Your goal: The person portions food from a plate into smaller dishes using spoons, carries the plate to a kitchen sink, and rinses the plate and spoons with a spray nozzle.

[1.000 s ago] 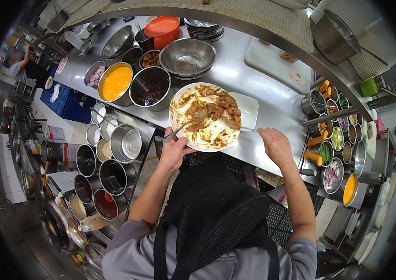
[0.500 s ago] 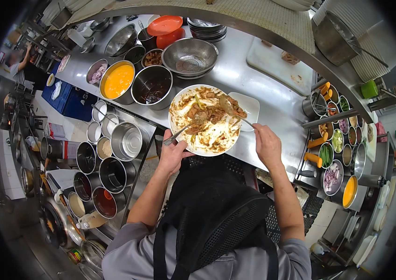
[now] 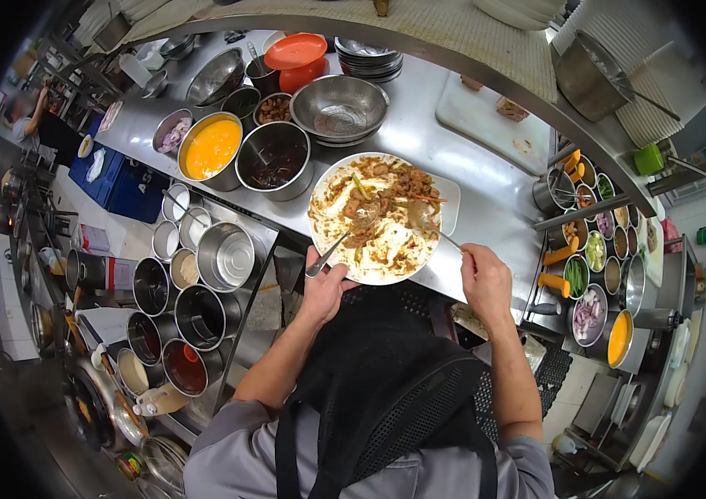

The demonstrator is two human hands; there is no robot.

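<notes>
A round white plate (image 3: 325,237) carries brown saucy meat pieces (image 3: 386,190) and is smeared with sauce. My left hand (image 3: 325,291) is closed on its lower left rim, the fingers going partly out of sight underneath. A metal spoon (image 3: 332,254) lies on the plate, its handle crossing beside my left thumb. In my closed right hand (image 3: 486,284) is the handle of a second spoon (image 3: 451,243), whose bowl lies on the right part of the plate. Behind the plate, a squarish white dish (image 3: 449,206) is partly covered by it.
Beyond the plate stand a pot of yellow liquid (image 3: 212,146), a pot of dark sauce (image 3: 273,158) and a perforated metal bowl (image 3: 339,108). Several sauce pots (image 3: 200,316) fill the left side. Ingredient tins (image 3: 590,312) line the right. A cutting board (image 3: 486,116) lies behind. Another person (image 3: 33,125) stands far left.
The plate and my left hand have shifted slightly right and down. My right hand has moved a little right and down, bringing its spoon lower on the plate.
</notes>
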